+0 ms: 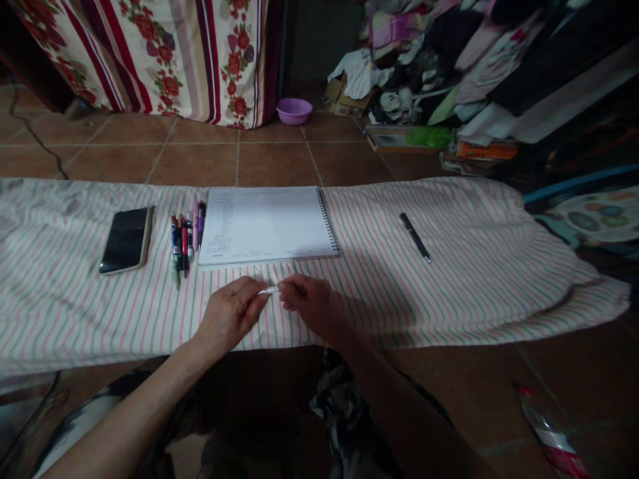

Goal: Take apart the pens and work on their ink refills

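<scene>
My left hand (233, 307) is closed around a slim white pen (268, 291), with only a short length of it showing past the fingertips. My right hand (310, 303) is curled at the pen's other end, its fingers pinched there; the tip itself is hidden. Both hands are just above the striped cloth, in front of a spiral notebook (274, 219) lying open at a mostly blank page. Left of the notebook lies a cluster of several pens (184, 243). A single black pen (415, 237) rests apart on the right.
A smartphone (126, 241) lies on the striped cloth (474, 266) at the left. Beyond, on the tiled floor, are a purple basin (294, 112), a floral curtain (164, 60) and piled clothes (424, 53). A plastic bottle (552, 436) lies at the lower right.
</scene>
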Available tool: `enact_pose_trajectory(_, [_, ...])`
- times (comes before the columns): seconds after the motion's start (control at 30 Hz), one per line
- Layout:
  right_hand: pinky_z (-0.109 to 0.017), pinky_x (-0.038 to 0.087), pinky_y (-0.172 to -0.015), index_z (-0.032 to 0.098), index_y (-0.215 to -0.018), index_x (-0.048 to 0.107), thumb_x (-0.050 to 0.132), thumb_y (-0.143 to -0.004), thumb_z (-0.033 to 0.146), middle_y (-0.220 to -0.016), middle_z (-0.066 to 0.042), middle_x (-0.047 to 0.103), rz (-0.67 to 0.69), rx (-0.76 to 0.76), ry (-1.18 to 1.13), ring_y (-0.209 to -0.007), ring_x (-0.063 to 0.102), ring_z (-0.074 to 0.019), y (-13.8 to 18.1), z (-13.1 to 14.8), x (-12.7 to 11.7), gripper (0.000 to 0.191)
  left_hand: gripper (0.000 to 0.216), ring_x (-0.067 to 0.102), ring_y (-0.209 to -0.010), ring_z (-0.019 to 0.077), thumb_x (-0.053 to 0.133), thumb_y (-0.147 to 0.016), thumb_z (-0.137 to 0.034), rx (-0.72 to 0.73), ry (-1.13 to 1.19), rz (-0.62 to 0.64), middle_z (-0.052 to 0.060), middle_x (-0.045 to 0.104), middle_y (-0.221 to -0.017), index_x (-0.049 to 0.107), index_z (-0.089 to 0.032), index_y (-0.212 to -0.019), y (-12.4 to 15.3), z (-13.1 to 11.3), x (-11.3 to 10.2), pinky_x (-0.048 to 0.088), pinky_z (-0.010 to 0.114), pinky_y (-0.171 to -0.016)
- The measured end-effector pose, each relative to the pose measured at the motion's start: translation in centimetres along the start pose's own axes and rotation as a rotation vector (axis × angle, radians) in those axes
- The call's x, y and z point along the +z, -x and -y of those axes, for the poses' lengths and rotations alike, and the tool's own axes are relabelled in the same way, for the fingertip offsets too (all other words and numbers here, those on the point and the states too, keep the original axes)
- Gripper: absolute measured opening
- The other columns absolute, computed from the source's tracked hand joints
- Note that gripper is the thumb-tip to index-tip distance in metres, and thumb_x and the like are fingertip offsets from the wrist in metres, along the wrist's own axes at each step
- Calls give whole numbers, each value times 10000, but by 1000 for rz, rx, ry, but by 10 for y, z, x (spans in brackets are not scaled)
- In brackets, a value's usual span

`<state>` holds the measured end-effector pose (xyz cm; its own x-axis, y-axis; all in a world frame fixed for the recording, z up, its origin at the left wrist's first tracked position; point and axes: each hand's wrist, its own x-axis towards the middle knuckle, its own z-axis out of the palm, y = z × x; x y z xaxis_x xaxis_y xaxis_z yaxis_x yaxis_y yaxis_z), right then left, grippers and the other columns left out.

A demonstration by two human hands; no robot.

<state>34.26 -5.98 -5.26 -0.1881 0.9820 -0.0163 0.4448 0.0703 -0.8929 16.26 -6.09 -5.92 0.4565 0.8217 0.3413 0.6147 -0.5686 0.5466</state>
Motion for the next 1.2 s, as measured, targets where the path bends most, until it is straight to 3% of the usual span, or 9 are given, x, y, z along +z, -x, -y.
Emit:
enact_pose_trajectory(0.13, [-179, 471, -518, 182, -711, 600, 461, -839, 373, -587, 8, 644, 7, 17, -41, -531, 629, -99, 0, 0, 0, 269, 198, 578, -797, 142, 468, -847, -219, 11, 16, -7, 50, 608, -869, 565, -171, -1012, -1, 0, -1, 473, 263, -710])
enact_pose_trajectory(0.3, [-226, 515, -615, 195, -919, 594, 559, -780, 343, -719, -8, 685, -12, 2, -227, -642, 664, -127, -2, -7, 1, 206, 188, 572, -774, 142, 457, -852, -221, -25, -1, 1, 45, 602, -837, 568, -169, -995, -2, 1, -3, 469, 262, -683])
enact_pose_trajectory(0.47, [-208, 499, -579, 188, -813, 614, 547, -788, 313, -626, 10, 661, -23, 12, -200, -592, 647, -116, -2, -7, 2, 145, 184, 566, -775, 146, 455, -853, -217, -10, -13, -1, 45, 595, -833, 557, -170, -998, 0, 2, -1, 467, 271, -684])
enact_pose_trajectory(0.63, [-185, 473, -521, 182, -716, 595, 482, -825, 342, -589, 8, 644, -13, 51, -73, -525, 624, -97, -1, 1, 1, 224, 186, 562, -772, 146, 465, -848, -213, 3, -6, -5, 46, 593, -843, 552, -176, -1008, 0, 3, 2, 466, 277, -688])
enact_pose_trajectory(0.83, [-227, 513, -610, 182, -887, 590, 564, -771, 317, -675, -4, 674, -24, 68, -293, -627, 661, -126, -2, -5, 5, 180, 181, 566, -774, 150, 462, -849, -221, -29, -24, -1, 41, 591, -832, 558, -178, -996, -1, 3, 1, 466, 274, -681])
enact_pose_trajectory(1.2, [-210, 500, -548, 167, -774, 622, 578, -745, 272, -567, 13, 654, -35, 156, -274, -535, 642, -118, -3, 2, 4, 117, 191, 573, -766, 150, 454, -852, -222, -5, -50, -12, 52, 601, -836, 567, -165, -996, -1, 1, -1, 477, 270, -677])
